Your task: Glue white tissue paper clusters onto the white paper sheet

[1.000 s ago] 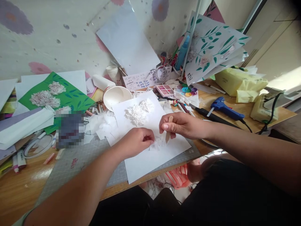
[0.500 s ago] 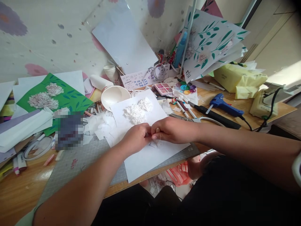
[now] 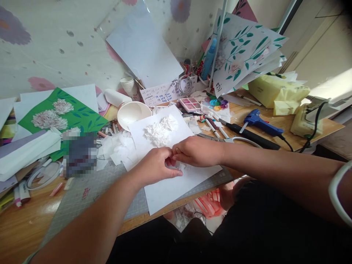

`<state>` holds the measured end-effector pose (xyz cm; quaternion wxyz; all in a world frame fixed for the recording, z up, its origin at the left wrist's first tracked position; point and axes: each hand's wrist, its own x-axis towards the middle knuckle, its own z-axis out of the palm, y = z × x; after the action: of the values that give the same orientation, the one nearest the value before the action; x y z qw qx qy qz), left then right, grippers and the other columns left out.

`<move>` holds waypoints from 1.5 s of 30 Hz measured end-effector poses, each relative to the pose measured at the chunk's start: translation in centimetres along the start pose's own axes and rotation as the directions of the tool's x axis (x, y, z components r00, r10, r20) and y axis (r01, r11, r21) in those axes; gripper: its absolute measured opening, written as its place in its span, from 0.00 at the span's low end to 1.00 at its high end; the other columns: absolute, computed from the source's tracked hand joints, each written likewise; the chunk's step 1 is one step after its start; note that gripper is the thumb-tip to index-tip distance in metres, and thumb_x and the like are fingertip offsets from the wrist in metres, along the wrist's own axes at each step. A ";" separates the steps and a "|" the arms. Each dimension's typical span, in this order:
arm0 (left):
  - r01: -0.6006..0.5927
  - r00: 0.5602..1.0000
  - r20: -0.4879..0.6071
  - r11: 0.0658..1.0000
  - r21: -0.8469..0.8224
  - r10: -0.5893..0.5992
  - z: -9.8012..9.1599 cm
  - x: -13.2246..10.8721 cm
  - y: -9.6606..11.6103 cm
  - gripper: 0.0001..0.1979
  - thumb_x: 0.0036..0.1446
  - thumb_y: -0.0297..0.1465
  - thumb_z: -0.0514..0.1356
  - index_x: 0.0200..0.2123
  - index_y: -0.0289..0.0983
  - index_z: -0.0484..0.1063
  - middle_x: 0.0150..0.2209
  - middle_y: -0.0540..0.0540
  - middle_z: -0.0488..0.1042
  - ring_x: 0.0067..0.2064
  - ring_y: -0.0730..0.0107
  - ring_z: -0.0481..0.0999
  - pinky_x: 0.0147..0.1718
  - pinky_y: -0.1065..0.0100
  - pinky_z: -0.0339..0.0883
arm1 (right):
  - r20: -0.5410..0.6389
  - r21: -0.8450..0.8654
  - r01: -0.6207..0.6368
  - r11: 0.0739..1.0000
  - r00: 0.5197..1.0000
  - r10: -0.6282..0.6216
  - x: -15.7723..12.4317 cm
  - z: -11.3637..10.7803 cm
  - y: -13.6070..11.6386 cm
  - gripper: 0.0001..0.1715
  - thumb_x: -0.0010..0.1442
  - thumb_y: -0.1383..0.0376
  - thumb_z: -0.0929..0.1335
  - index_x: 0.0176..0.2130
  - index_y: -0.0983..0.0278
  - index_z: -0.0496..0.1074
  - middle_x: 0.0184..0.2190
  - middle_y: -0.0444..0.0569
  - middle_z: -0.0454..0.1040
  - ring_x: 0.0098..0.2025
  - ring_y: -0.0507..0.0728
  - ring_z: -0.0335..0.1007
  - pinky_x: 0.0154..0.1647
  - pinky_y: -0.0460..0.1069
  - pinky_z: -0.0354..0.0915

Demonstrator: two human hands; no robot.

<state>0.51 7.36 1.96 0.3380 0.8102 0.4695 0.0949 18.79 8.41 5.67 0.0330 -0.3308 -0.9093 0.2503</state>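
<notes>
Both hands meet over a white sheet of paper (image 3: 176, 183) lying on a grey cutting mat (image 3: 90, 190). My left hand (image 3: 156, 167) is curled, its fingertips pinching a small crumpled white paper piece (image 3: 180, 167) on the sheet. My right hand (image 3: 196, 151) is closed too, fingers pressed down on the same piece, touching the left hand's fingers. A cluster of crumpled white paper petals (image 3: 161, 130) sits on the sheet just beyond the hands.
A white paper bowl (image 3: 132, 112), loose white scraps (image 3: 115, 148), pens, scissors (image 3: 233, 139), a paint palette (image 3: 189, 104), a blue glue gun (image 3: 260, 123) and yellow tissue packs (image 3: 277, 93) crowd the wooden desk. Green card with paper flowers (image 3: 59, 113) lies left. Painted sheets lean at the back.
A second ago my right hand held a small wooden stick upright; it has dropped to the sheet and joined my left hand on the white paper piece. The stick is out of sight.
</notes>
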 end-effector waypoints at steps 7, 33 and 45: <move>0.046 0.999 -0.023 0.991 0.129 -0.044 1.2 -0.2 1.1 0.18 0.39 0.44 0.67 0.26 0.38 0.67 0.30 0.50 0.71 0.31 0.67 0.70 0.29 0.68 0.61 | -0.271 0.352 0.047 0.935 0.961 0.054 -0.2 -0.1 2.5 0.16 0.61 0.59 0.61 0.27 0.66 0.67 0.22 0.45 0.68 0.24 0.49 0.61 0.27 0.45 0.57; 0.031 0.988 -0.152 0.993 0.112 -0.014 1.0 -0.2 1.1 0.06 0.54 0.29 0.53 0.26 0.38 0.66 0.31 0.50 0.69 0.31 0.70 0.69 0.30 0.69 0.60 | -0.342 -0.083 -0.291 0.953 0.907 0.247 -1.0 -1.3 11.0 0.12 0.49 0.70 0.65 0.33 0.66 0.76 0.38 0.53 0.73 0.38 0.56 0.66 0.39 0.46 0.58; -0.152 0.903 -0.425 0.972 -0.177 0.064 1.1 0.4 0.4 0.21 0.51 0.34 0.61 0.49 0.42 0.63 0.47 0.46 0.68 0.43 0.67 0.69 0.46 0.64 0.64 | -0.173 0.363 -0.146 0.920 0.960 0.220 -2.4 -2.9 5.8 0.13 0.51 0.58 0.66 0.32 0.66 0.71 0.21 0.39 0.62 0.23 0.48 0.56 0.25 0.44 0.56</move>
<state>1.56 7.09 1.38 0.3064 0.7567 0.4725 0.3320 24.73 12.00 5.66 0.1630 -0.4283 -0.8072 0.3720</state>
